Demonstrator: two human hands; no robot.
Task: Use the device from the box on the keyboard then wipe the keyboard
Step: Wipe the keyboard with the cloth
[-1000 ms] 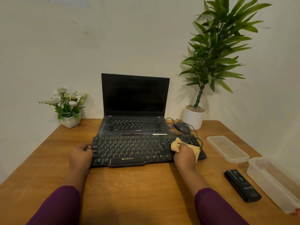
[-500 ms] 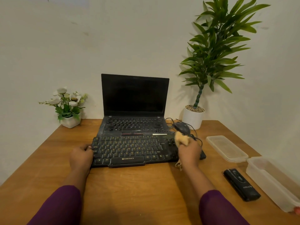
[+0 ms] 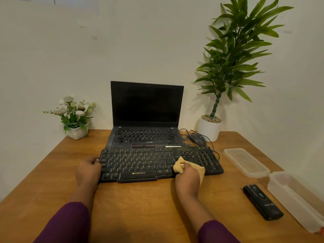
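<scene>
Right hand (image 3: 187, 178) squeezes soft cloth (image 3: 178, 166) on keyboard (image 3: 140, 162), right side. Left hand (image 3: 88, 171) grips left edge; light keyboard may slide.

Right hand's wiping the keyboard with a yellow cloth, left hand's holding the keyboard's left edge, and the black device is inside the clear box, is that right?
Not quite: in the head view the black device lies on the table beside the clear box, not inside it. The rest holds: right hand wiping the keyboard with the yellow cloth, left hand holding its left edge.
</scene>
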